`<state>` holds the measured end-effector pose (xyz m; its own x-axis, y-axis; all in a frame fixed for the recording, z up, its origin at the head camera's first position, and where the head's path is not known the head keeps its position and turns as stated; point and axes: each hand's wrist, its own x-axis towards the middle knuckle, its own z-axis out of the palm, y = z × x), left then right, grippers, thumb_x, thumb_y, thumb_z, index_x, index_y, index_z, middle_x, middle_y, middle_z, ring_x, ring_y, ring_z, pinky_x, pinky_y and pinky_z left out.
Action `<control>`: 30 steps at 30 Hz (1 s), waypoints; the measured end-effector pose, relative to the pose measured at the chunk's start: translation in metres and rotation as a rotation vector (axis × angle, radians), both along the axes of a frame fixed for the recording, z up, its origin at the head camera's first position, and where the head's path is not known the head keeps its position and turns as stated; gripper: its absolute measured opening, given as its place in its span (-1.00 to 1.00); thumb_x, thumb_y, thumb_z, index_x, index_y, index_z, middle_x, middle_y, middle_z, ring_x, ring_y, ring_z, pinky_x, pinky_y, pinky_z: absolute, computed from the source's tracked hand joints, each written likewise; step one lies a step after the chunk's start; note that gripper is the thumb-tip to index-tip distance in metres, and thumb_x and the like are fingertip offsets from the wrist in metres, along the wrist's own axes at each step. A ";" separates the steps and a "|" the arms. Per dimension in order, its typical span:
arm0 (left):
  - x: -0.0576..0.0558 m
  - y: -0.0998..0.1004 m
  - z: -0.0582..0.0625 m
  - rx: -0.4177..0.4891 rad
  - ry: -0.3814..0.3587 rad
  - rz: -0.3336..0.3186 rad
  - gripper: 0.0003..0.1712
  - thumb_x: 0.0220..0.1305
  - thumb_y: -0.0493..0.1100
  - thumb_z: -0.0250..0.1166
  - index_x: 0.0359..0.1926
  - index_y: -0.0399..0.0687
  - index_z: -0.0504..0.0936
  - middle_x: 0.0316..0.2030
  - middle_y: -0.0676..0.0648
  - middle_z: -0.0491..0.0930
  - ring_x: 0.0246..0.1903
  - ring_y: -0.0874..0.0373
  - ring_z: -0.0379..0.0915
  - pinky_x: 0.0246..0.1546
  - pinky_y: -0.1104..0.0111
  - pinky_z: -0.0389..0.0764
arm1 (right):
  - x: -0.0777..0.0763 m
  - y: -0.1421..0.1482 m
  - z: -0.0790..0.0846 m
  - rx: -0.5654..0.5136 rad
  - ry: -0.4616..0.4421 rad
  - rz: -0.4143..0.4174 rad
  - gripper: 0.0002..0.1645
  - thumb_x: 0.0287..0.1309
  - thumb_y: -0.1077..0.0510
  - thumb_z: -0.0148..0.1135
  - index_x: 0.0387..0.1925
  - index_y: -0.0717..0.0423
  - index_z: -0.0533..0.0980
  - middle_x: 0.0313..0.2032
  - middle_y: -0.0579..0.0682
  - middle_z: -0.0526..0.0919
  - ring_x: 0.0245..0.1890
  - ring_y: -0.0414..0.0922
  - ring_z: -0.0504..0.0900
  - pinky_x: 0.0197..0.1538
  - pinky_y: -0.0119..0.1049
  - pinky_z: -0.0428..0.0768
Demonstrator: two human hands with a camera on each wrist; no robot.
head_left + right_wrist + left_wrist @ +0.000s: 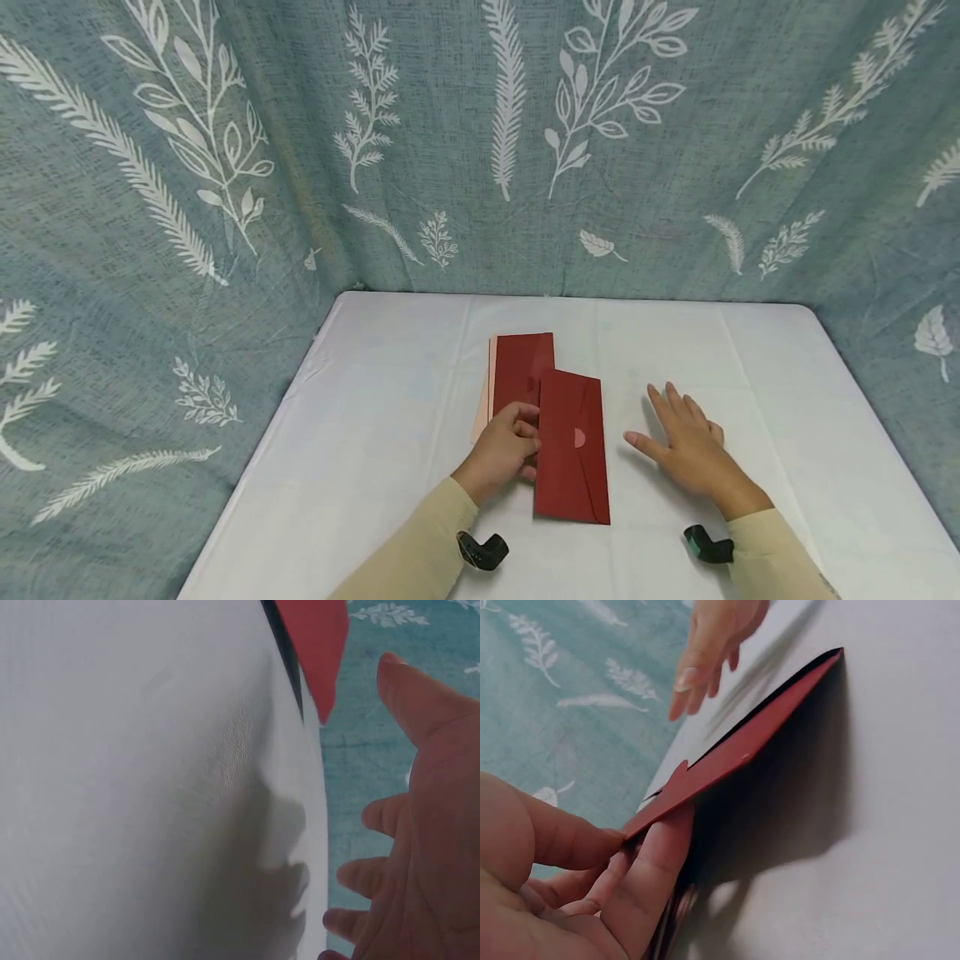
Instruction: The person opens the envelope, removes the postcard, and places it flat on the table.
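In the head view my left hand (501, 446) pinches the left edge of a dark red envelope (562, 467), thumb on one face and fingers on the other. The left wrist view shows this envelope (735, 754) tilted, one edge raised over the white cloth. A small pinkish half-round tab (579, 437) sits at its flap. Behind my left hand lies a second red envelope (521, 367) with pale pink ones (482, 408) showing at its left side. To the right, my right hand (690, 446) hovers over the table, fingers spread and straight, holding nothing.
A white cloth covers the table (375, 400), whose rounded far corners show. Behind and along both sides hangs a blue-green curtain (450, 150) with white leaf prints. Each wrist wears a black camera (483, 552) near the cream sleeve.
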<state>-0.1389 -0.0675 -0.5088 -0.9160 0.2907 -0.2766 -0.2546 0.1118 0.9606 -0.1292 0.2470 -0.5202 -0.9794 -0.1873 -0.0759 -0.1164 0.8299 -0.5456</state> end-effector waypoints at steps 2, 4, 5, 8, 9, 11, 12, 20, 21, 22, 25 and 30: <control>0.001 0.001 -0.002 -0.017 0.018 0.018 -0.48 0.48 -0.51 0.24 0.39 -0.28 0.46 -0.19 -0.19 0.61 -0.26 0.05 0.58 -0.46 0.20 0.73 | 0.000 -0.001 0.000 -0.001 0.004 0.001 0.24 0.44 -0.50 0.20 0.73 0.20 0.04 0.67 0.44 -0.09 0.59 0.56 -0.14 0.31 0.62 -0.04; 0.001 0.002 -0.003 -0.036 0.033 0.035 -0.50 0.48 -0.50 0.25 0.38 -0.29 0.46 -0.19 -0.19 0.61 -0.27 0.04 0.59 -0.44 0.19 0.74 | 0.001 -0.002 -0.001 0.001 0.008 0.001 0.23 0.45 -0.50 0.20 0.73 0.20 0.04 0.67 0.43 -0.09 0.59 0.56 -0.13 0.31 0.61 -0.04; 0.001 0.002 -0.004 -0.046 0.040 0.042 -0.51 0.49 -0.50 0.25 0.37 -0.30 0.47 -0.19 -0.19 0.61 -0.27 0.04 0.60 -0.43 0.19 0.74 | 0.001 -0.003 -0.001 0.000 0.008 0.001 0.23 0.45 -0.49 0.20 0.73 0.20 0.05 0.67 0.43 -0.09 0.59 0.55 -0.13 0.31 0.61 -0.04; 0.001 0.003 -0.004 -0.104 0.076 0.054 -0.53 0.48 -0.48 0.28 0.34 -0.30 0.48 -0.19 -0.15 0.60 -0.28 0.06 0.60 -0.42 0.20 0.75 | 0.000 -0.004 -0.002 -0.001 0.010 0.008 0.23 0.45 -0.49 0.20 0.73 0.20 0.04 0.67 0.43 -0.09 0.59 0.54 -0.13 0.31 0.60 -0.03; 0.001 0.002 -0.004 -0.135 0.097 0.054 -0.54 0.47 -0.47 0.30 0.32 -0.30 0.49 -0.20 -0.13 0.61 -0.29 0.06 0.61 -0.41 0.20 0.76 | 0.000 -0.004 -0.002 -0.004 0.010 0.012 0.23 0.45 -0.49 0.20 0.73 0.20 0.04 0.67 0.43 -0.09 0.59 0.54 -0.13 0.31 0.59 -0.03; 0.002 0.002 -0.003 -0.247 0.189 0.045 -0.57 0.44 -0.44 0.35 0.27 -0.29 0.54 -0.22 -0.07 0.62 -0.28 0.12 0.60 -0.35 0.25 0.73 | 0.000 -0.005 -0.002 -0.005 0.013 0.017 0.23 0.45 -0.50 0.20 0.74 0.20 0.04 0.68 0.42 -0.09 0.60 0.53 -0.13 0.31 0.58 -0.02; 0.002 0.001 -0.002 -0.307 0.246 0.039 -0.59 0.42 -0.42 0.37 0.24 -0.29 0.57 -0.23 -0.04 0.62 -0.28 0.14 0.60 -0.31 0.26 0.72 | 0.000 -0.006 -0.002 -0.005 0.015 0.020 0.23 0.45 -0.50 0.20 0.74 0.19 0.04 0.68 0.42 -0.09 0.60 0.53 -0.13 0.31 0.57 -0.02; -0.005 -0.006 0.004 -0.573 0.551 -0.101 -0.51 0.38 -0.22 0.46 0.28 -0.24 0.62 0.05 -0.06 0.64 0.11 0.03 0.51 0.13 0.15 0.61 | 0.001 -0.014 -0.003 -0.010 0.035 0.039 0.22 0.44 -0.49 0.22 0.74 0.17 0.07 0.68 0.39 -0.06 0.61 0.50 -0.11 0.32 0.55 -0.01; -0.007 -0.007 0.004 -0.590 0.568 -0.137 -0.45 0.38 -0.17 0.48 0.32 -0.20 0.61 0.14 -0.07 0.62 0.20 0.00 0.45 0.20 0.12 0.58 | 0.001 -0.015 -0.003 -0.013 0.038 0.043 0.21 0.44 -0.49 0.22 0.73 0.16 0.07 0.68 0.39 -0.06 0.61 0.50 -0.11 0.32 0.55 -0.01; -0.008 -0.008 0.003 -0.612 0.586 -0.175 -0.39 0.38 -0.11 0.51 0.37 -0.16 0.59 0.24 -0.08 0.59 0.30 -0.02 0.39 0.26 0.08 0.54 | 0.002 -0.017 -0.004 -0.015 0.041 0.047 0.21 0.44 -0.49 0.22 0.73 0.16 0.08 0.68 0.38 -0.05 0.61 0.50 -0.10 0.32 0.54 0.00; -0.014 -0.011 0.000 -0.666 0.637 -0.291 -0.21 0.33 0.07 0.57 0.49 0.00 0.53 0.52 -0.12 0.38 0.53 -0.11 0.13 0.43 -0.11 0.34 | 0.003 -0.022 -0.005 -0.018 0.055 0.060 0.20 0.44 -0.49 0.22 0.73 0.14 0.09 0.68 0.37 -0.03 0.61 0.47 -0.08 0.33 0.53 0.01; -0.022 -0.014 -0.011 -0.719 0.627 -0.426 0.09 0.15 0.34 0.63 0.63 0.31 0.39 0.74 -0.08 -0.08 0.69 -0.15 -0.31 0.54 -0.26 -0.04 | 0.006 -0.034 -0.009 -0.015 0.077 0.090 0.19 0.43 -0.50 0.23 0.72 0.14 0.13 0.68 0.35 0.02 0.61 0.43 -0.03 0.33 0.52 0.04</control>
